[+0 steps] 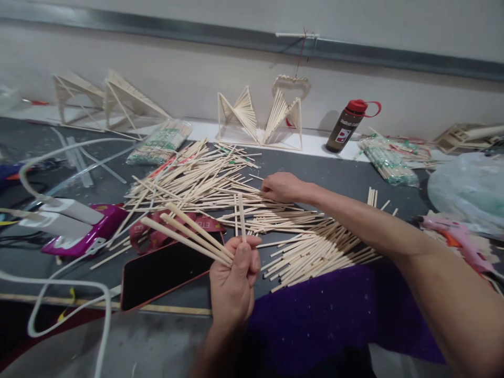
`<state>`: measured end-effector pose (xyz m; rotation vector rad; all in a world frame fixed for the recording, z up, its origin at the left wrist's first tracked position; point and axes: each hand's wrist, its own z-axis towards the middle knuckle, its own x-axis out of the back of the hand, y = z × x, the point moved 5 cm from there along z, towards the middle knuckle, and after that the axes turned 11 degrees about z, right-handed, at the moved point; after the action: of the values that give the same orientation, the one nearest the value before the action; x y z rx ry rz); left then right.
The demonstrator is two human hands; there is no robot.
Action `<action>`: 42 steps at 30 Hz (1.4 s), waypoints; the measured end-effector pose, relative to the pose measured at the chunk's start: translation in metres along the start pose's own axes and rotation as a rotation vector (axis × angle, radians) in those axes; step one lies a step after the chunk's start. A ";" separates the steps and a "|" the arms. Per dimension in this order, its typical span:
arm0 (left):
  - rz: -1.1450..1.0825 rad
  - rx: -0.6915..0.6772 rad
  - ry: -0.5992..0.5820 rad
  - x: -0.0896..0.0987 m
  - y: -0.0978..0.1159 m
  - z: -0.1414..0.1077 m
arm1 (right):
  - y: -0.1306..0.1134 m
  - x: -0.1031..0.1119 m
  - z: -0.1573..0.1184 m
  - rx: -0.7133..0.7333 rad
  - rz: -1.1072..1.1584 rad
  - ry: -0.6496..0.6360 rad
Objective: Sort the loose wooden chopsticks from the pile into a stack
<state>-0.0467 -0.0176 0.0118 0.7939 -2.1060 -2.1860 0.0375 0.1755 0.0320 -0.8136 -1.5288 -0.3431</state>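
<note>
Several pale round wooden sticks (pixel 197 231), much like chopsticks, fan out from my left hand (pixel 235 281), which is closed around their lower ends above the table's front part. One of them points almost straight up by the thumb; the others slant to the left. My right hand (pixel 281 187) reaches across to the loose pile of wooden sticks (pixel 185 184). Its fingers are curled down at the pile's right side, and their tips are hidden, so what they pinch does not show. More loose sticks (pixel 315 252) lie under my right forearm.
A phone (pixel 165 270) lies left of my left hand, near a purple power strip (pixel 88 228) with white cables. Stick models (pixel 240 113), a bottle (pixel 346 126) and stick packets (pixel 161 140) line the back. A pink glue gun (pixel 457 241) and plastic bag (pixel 468 189) are at right.
</note>
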 end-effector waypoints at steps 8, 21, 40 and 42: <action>0.017 0.000 0.016 -0.001 0.002 0.001 | 0.052 0.001 -0.047 -0.221 0.812 -0.063; 0.019 -0.061 0.005 -0.002 0.003 0.002 | 0.084 -0.003 -0.068 -0.345 1.149 0.004; 0.038 -0.074 0.022 -0.003 0.004 0.002 | 0.108 -0.005 -0.072 -0.441 1.084 0.177; 0.038 -0.067 0.022 -0.003 0.004 0.002 | 0.109 -0.005 -0.071 -0.429 1.048 0.223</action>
<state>-0.0459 -0.0154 0.0166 0.7625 -2.0092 -2.2054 0.1626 0.2049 0.0103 -1.7180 -0.6637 0.0366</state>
